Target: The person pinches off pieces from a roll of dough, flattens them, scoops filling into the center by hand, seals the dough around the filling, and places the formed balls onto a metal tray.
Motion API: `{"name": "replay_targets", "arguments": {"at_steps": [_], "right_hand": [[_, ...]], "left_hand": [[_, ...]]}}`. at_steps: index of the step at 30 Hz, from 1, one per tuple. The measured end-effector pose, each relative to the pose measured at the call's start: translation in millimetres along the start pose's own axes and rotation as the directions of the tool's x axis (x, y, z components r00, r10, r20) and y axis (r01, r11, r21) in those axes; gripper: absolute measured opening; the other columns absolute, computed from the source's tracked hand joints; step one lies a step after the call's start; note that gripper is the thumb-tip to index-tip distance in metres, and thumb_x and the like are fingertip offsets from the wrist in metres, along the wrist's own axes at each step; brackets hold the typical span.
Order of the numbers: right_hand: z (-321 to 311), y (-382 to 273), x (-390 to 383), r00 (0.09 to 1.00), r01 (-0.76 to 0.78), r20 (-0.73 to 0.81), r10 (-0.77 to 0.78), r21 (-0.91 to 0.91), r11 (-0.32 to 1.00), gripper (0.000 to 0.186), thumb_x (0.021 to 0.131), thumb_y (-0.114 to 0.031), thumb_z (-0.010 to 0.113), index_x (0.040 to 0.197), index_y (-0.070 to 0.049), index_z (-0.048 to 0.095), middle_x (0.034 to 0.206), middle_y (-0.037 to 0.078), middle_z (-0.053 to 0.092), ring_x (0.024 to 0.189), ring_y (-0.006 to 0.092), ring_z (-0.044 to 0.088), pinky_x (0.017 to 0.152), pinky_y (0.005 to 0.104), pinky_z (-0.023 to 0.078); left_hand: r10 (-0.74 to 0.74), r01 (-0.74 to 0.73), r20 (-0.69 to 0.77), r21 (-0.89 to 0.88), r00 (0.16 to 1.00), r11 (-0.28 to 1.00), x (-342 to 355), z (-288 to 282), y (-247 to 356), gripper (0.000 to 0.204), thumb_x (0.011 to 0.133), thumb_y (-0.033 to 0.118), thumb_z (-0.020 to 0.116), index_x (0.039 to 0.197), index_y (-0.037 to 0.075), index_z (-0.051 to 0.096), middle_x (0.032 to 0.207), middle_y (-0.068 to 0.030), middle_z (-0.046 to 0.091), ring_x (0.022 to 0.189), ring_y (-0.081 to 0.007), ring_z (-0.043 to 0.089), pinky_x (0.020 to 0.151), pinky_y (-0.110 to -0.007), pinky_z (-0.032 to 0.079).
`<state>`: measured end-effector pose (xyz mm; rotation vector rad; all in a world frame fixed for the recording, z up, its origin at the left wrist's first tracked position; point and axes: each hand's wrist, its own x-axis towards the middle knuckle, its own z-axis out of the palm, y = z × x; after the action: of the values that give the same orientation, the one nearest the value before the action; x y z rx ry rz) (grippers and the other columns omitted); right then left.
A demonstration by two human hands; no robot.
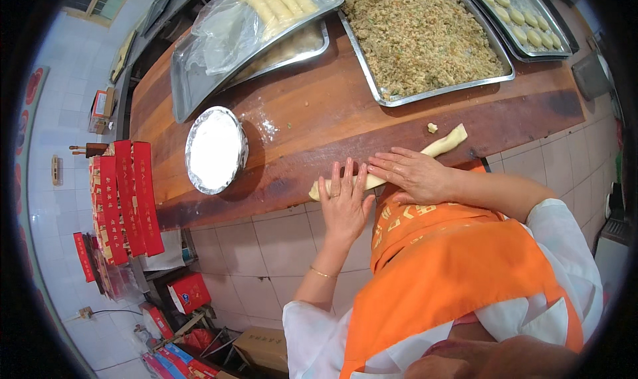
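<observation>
A long pale roll of dough [446, 141] lies along the near edge of the wooden table [299, 123]. My left hand [345, 203] rests flat on its left part, fingers stretched out and slightly apart. Over the middle of the roll lies my right hand [415, 176], its fingers extended and pointing left, close to the left fingertips. The stretch of dough beneath both hands is hidden; its two ends show on either side. Just beyond the right end sits a small scrap of dough [432, 127].
A round bowl of white flour [216, 151] stands at the left. Behind are a large metal tray of crumbly filling [425, 40], stacked trays with dough rolls [276, 6], and a tray of small oval dough pieces [522, 20]. Red boxes [126, 199] stand left of the table.
</observation>
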<state>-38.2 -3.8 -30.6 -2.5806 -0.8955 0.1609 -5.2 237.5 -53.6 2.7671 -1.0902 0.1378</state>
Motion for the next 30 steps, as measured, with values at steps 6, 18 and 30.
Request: {"name": "replay_targets", "arguments": {"at_steps": [6,18,30], "right_hand": [[-4,38,37,0.973,-0.173,-0.179,0.144,-0.164,0.971,0.076,0.094,-0.047,0.056,0.15,-0.002,0.032,0.157,0.016,0.031,0.147,0.03,0.027,0.121,0.0429,0.021],[-1,13,16,0.984,-0.073,-0.164,0.074,0.015,0.997,0.074,0.087,-0.037,0.068,0.147,-0.005,0.038,0.15,0.019,0.04,0.141,0.0345,0.034,0.117,0.0475,0.026],[20,-1,86,0.914,0.01,-0.404,0.04,0.12,0.993,0.028,0.075,-0.021,0.076,0.091,-0.004,0.061,0.095,0.014,0.058,0.092,0.0341,0.058,0.079,0.0446,0.048]], "left_hand": [[-0.216,0.221,-0.162,0.01,0.963,0.975,80,7,-46,0.057,0.092,0.033,0.062,0.146,0.021,0.047,0.158,-0.0107,0.033,0.148,-0.0313,0.026,0.117,-0.058,0.016],[0.023,-0.011,0.118,-0.095,0.993,0.995,-32,-18,-40,0.074,0.08,0.026,0.075,0.146,0.012,0.044,0.152,-0.0108,0.042,0.144,-0.028,0.033,0.115,-0.049,0.022],[-0.013,0.011,-0.007,-0.242,1.0,0.97,-8,-51,-91,0.044,0.079,0.005,0.074,0.121,0.003,0.061,0.11,-0.0152,0.059,0.101,-0.0354,0.057,0.087,-0.044,0.049]]}}
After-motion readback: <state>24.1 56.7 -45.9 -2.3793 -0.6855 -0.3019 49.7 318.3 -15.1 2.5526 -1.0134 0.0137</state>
